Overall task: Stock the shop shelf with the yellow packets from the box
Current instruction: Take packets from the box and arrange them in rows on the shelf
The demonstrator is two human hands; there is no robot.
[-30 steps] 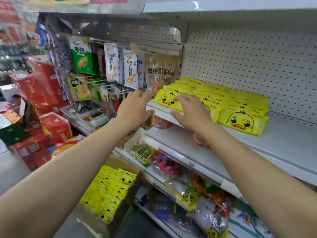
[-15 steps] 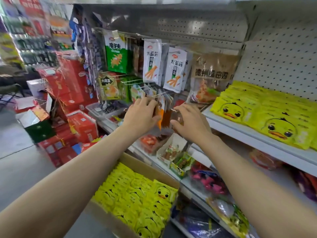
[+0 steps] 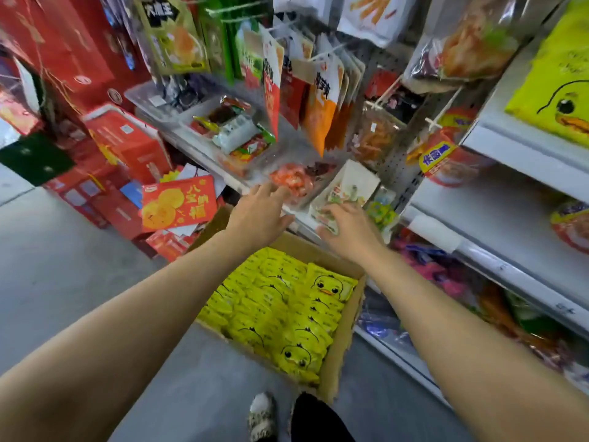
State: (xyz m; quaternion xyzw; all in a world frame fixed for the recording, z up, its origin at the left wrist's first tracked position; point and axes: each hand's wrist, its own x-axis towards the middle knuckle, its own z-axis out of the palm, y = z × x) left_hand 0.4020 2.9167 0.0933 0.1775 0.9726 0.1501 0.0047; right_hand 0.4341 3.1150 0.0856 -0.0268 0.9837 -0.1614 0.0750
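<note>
A cardboard box (image 3: 341, 352) stands on the floor below my arms, full of yellow packets (image 3: 280, 314) printed with a duck face. More yellow duck packets (image 3: 554, 84) lie on the white shelf (image 3: 522, 148) at the upper right. My left hand (image 3: 259, 212) hovers above the box's far edge, fingers relaxed, holding nothing. My right hand (image 3: 347, 228) is beside it, just right, fingers spread and empty, in front of a lower shelf's snack trays.
Hanging snack bags (image 3: 322, 100) fill the pegboard ahead. Red cartons (image 3: 127, 145) are stacked on the floor at the left. Lower shelves (image 3: 497, 266) at the right hold mixed packets. My shoe (image 3: 261, 416) is near the box on grey floor.
Both hands have come down from the upper shelf with the yellow packets to just above the box, empty. The view has tilted downward towards the box.
</note>
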